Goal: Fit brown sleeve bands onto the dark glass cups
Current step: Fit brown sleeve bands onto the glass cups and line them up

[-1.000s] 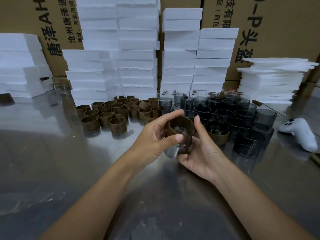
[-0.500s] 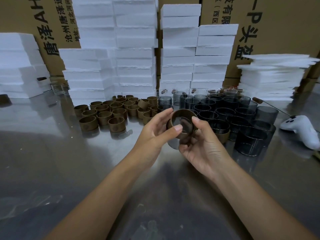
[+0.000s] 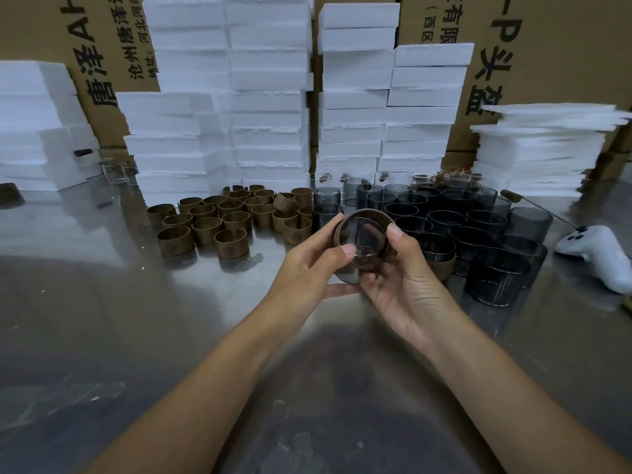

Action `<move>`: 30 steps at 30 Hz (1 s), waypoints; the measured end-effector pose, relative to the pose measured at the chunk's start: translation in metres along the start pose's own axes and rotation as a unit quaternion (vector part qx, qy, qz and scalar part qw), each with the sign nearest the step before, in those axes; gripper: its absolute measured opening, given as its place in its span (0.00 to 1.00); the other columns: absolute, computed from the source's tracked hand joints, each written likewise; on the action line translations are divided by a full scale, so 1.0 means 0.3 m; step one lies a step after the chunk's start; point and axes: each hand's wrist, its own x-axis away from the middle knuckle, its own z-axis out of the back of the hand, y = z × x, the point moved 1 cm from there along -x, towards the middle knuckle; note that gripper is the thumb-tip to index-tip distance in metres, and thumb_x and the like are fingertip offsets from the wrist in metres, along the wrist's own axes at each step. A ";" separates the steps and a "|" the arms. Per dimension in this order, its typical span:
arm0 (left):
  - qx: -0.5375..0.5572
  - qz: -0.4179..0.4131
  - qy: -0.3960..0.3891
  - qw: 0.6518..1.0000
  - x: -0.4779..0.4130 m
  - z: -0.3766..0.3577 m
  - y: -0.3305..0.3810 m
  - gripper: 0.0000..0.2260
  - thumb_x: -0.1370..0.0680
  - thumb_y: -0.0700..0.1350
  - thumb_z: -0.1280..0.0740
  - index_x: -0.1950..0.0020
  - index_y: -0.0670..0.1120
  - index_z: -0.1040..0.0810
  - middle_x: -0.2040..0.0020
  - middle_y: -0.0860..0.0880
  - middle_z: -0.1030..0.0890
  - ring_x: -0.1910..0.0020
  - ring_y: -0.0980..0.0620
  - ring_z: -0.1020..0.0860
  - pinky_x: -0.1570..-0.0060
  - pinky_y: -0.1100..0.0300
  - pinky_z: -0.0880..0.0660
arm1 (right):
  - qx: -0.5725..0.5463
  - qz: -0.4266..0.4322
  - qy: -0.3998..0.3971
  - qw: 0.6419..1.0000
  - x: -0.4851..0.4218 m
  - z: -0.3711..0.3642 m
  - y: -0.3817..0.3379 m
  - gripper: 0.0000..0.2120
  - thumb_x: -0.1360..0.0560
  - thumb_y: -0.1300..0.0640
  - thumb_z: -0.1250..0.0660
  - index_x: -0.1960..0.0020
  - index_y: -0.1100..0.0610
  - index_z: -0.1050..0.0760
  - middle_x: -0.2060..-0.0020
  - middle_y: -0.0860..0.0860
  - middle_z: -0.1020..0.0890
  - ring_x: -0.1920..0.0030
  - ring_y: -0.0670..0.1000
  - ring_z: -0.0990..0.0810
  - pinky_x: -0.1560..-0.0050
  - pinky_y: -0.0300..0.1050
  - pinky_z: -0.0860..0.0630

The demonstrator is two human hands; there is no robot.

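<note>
Holding one dark glass cup [image 3: 346, 277] up off the steel table [image 3: 136, 319], tilted with its mouth toward the camera, presumably for checking the fit by eye. Gripped from both sides: left hand [image 3: 307, 268] curled round the near-left wall, thumb laid across the front and fingers behind; right hand [image 3: 407, 289] cradling from below and the right, thumb tip pressing at the rim edge. Sitting round the cup's upper part, a brown sleeve band [image 3: 337, 234], apparently partway down, with the glass base bare beneath it. Hard to say through dark glass and glare whether seated square. Working with two opposed thumbs, probably to push the band down evenly and avoid cocking it to one side. Staged to the left, loose bands [image 3: 219, 217] standing on edge in rows, handy for the left hand; staged to the right, bare cups [image 3: 478, 227] packed mouth up, handy for the right. Just behind the right hand, a banded cup [image 3: 444, 270] at the front of that cluster, likely parked there to separate finished from unfinished. Stacked along the back, white foam blocks [image 3: 270, 97] before cardboard cartons [image 3: 547, 46]; lying far right, a white controller [image 3: 595, 258], well apart from the work.
</note>
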 end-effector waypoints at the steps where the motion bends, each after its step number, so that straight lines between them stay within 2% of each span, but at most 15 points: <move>1: -0.001 -0.002 0.006 1.000 -0.001 0.000 -0.001 0.25 0.27 0.49 0.36 0.30 0.48 0.29 0.44 0.46 0.18 0.45 0.49 0.19 0.54 0.55 0.20 | 0.005 0.000 0.003 1.000 0.000 0.001 0.001 0.09 0.37 0.50 0.32 0.66 0.52 0.15 0.66 0.50 0.16 0.70 0.44 0.19 0.73 0.32 0.27; 3: 0.007 -0.005 0.020 1.000 0.001 -0.001 -0.005 0.25 0.27 0.50 0.36 0.30 0.46 0.28 0.46 0.45 0.17 0.47 0.47 0.18 0.55 0.53 0.20 | 0.011 -0.004 0.007 1.000 -0.001 0.002 0.002 0.09 0.37 0.49 0.31 0.65 0.53 0.15 0.66 0.51 0.16 0.70 0.44 0.19 0.74 0.32 0.27; 7: 0.021 -0.010 0.046 0.999 0.001 -0.009 -0.015 0.18 0.24 0.51 0.37 0.36 0.48 0.23 0.50 0.42 0.16 0.51 0.47 0.17 0.57 0.53 0.19 | 0.013 -0.019 0.027 0.999 -0.001 0.007 0.005 0.15 0.37 0.49 0.31 0.55 0.57 0.20 0.66 0.53 0.16 0.71 0.45 0.20 0.74 0.32 0.27; 14: 0.004 -0.027 0.075 0.997 0.002 -0.017 -0.020 0.13 0.25 0.54 0.39 0.47 0.55 0.17 0.54 0.49 0.15 0.54 0.51 0.17 0.61 0.55 0.19 | 0.029 -0.022 0.050 0.998 -0.003 0.008 0.008 0.17 0.37 0.47 0.31 0.55 0.57 0.21 0.68 0.52 0.16 0.71 0.46 0.19 0.75 0.34 0.26; 16: 0.001 -0.030 0.080 0.996 0.002 -0.016 -0.017 0.12 0.23 0.52 0.38 0.46 0.53 0.17 0.53 0.48 0.15 0.54 0.51 0.17 0.60 0.54 0.19 | 0.026 -0.023 0.051 0.998 -0.004 0.007 0.008 0.18 0.37 0.47 0.31 0.54 0.58 0.22 0.68 0.52 0.17 0.72 0.47 0.19 0.75 0.34 0.26; 19: 0.000 -0.027 0.075 0.997 0.006 -0.010 -0.005 0.13 0.20 0.48 0.38 0.40 0.47 0.20 0.49 0.45 0.16 0.50 0.49 0.17 0.58 0.52 0.19 | 0.016 -0.025 0.040 0.999 -0.008 0.009 0.009 0.20 0.38 0.45 0.30 0.52 0.57 0.21 0.65 0.52 0.16 0.69 0.46 0.18 0.74 0.34 0.25; 22: 0.012 -0.009 0.073 0.997 0.002 0.004 -0.003 0.27 0.29 0.54 0.30 0.32 0.45 0.27 0.41 0.44 0.19 0.44 0.47 0.20 0.55 0.53 0.19 | 0.028 -0.039 0.024 0.999 -0.014 0.018 0.012 0.27 0.41 0.39 0.30 0.49 0.57 0.21 0.58 0.52 0.14 0.60 0.48 0.15 0.67 0.38 0.21; 24: 0.021 0.021 0.068 0.997 -0.002 0.013 -0.004 0.33 0.31 0.53 0.26 0.30 0.44 0.30 0.37 0.45 0.22 0.40 0.47 0.21 0.51 0.52 0.20 | 0.053 -0.051 0.020 0.997 -0.017 0.027 0.016 0.30 0.40 0.35 0.33 0.47 0.56 0.21 0.57 0.51 0.14 0.56 0.47 0.15 0.63 0.40 0.20; 27: 0.048 0.053 0.021 0.997 -0.005 0.030 -0.004 0.26 0.31 0.50 0.30 0.35 0.43 0.25 0.43 0.45 0.18 0.44 0.49 0.19 0.51 0.55 0.21 | 0.077 -0.064 0.024 0.995 -0.018 0.039 0.020 0.32 0.40 0.33 0.36 0.47 0.55 0.21 0.58 0.49 0.14 0.57 0.43 0.15 0.65 0.38 0.21; 30: 0.054 0.048 -0.019 0.997 -0.006 0.052 -0.005 0.22 0.30 0.48 0.29 0.37 0.43 0.24 0.44 0.45 0.17 0.46 0.50 0.19 0.51 0.59 0.22 | 0.104 -0.057 0.028 0.993 -0.020 0.046 0.021 0.27 0.38 0.34 0.37 0.49 0.51 0.20 0.58 0.46 0.14 0.58 0.40 0.16 0.65 0.37 0.23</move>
